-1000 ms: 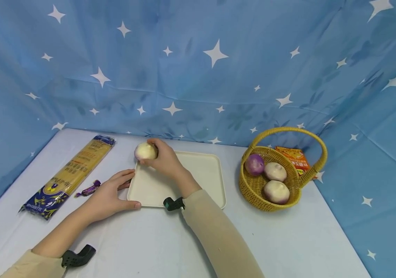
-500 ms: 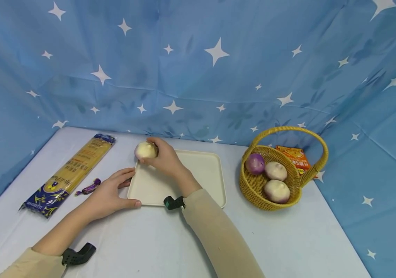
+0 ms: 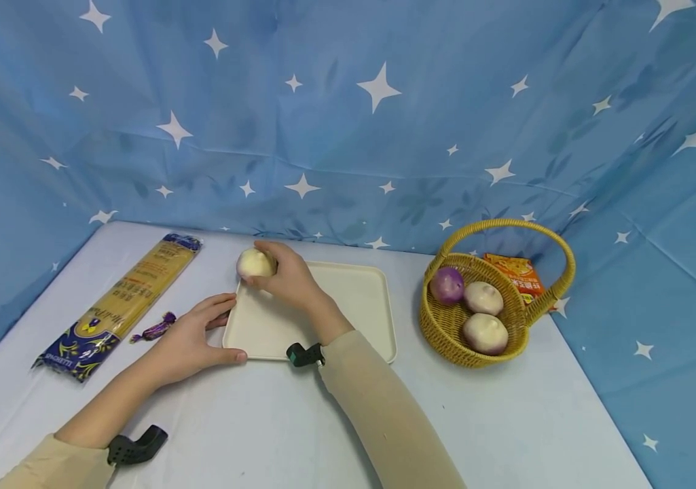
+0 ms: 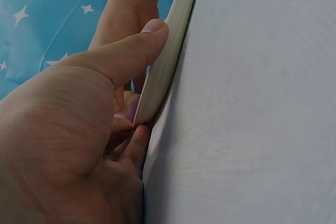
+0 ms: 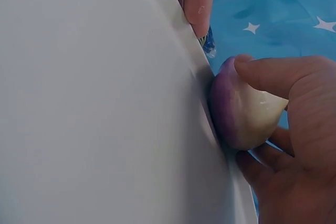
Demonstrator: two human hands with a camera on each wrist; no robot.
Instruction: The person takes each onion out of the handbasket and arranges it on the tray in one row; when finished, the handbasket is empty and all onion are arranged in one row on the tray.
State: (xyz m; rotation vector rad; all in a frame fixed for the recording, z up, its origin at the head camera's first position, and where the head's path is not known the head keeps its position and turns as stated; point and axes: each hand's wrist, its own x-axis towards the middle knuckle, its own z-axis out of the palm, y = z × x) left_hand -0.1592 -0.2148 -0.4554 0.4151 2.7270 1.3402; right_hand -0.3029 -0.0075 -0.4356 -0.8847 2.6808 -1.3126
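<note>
Basket (image 3: 442,339): contained one purple turnip (image 3: 447,285) and two pale turnips (image 3: 485,333).
Tray (image 3: 341,309): lay lengthwise left to right.
Held turnip (image 3: 254,263): sat at the tray's far left corner, pale tip upward, purple underside trayward.
Right hand (image 3: 289,277): gripped it.
Left hand (image 3: 191,341): held the near left corner, thumb spread from fingers.

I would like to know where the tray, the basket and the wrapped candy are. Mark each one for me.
Tray (image 3: 354,293): head view, bare flat bottom.
Basket (image 3: 443,343): head view, outer front wall.
Wrapped candy (image 3: 155,330): head view, middle of wrapper.
</note>
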